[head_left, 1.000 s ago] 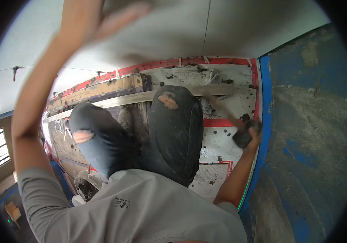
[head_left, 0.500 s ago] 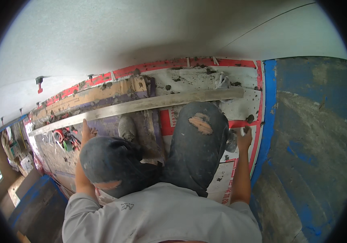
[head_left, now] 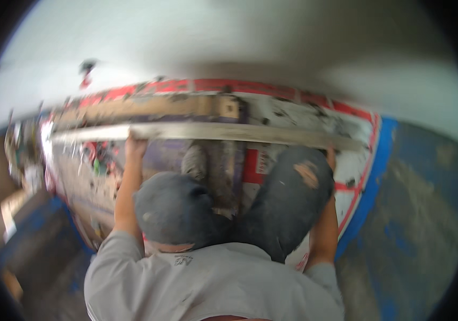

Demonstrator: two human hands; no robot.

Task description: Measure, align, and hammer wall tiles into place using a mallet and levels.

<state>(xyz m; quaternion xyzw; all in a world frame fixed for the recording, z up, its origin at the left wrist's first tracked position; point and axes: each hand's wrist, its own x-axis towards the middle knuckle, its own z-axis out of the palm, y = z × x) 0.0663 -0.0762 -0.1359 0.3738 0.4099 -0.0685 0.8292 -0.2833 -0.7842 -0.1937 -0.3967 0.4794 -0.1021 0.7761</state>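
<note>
A long, pale, flat bar (head_left: pixel 213 131), like a straightedge, lies crosswise in front of my knees. My left hand (head_left: pixel 136 143) is closed on its near edge, left of my left knee. Beyond my right knee, my right hand (head_left: pixel 331 155) reaches the bar near its right end and looks closed on its edge. The knee and motion blur hide part of that hand. The toe of a dusty shoe (head_left: pixel 194 162) shows just under the middle of the bar.
White wall (head_left: pixel 186 43) rises along the far side, with a red-and-black fitting (head_left: pixel 86 74) on it. Red-striped sheeting (head_left: pixel 255 166), spattered with dark lumps, covers the floor beside brown boards (head_left: pixel 149 108). Red and green items (head_left: pixel 96 160) lie left. Blue tape (head_left: pixel 383 147) borders the sheeting right.
My right hand has moved from beside my right knee up to the bar. My left hand stays at the bar. The whole view has swung, so the bar now appears more level.
</note>
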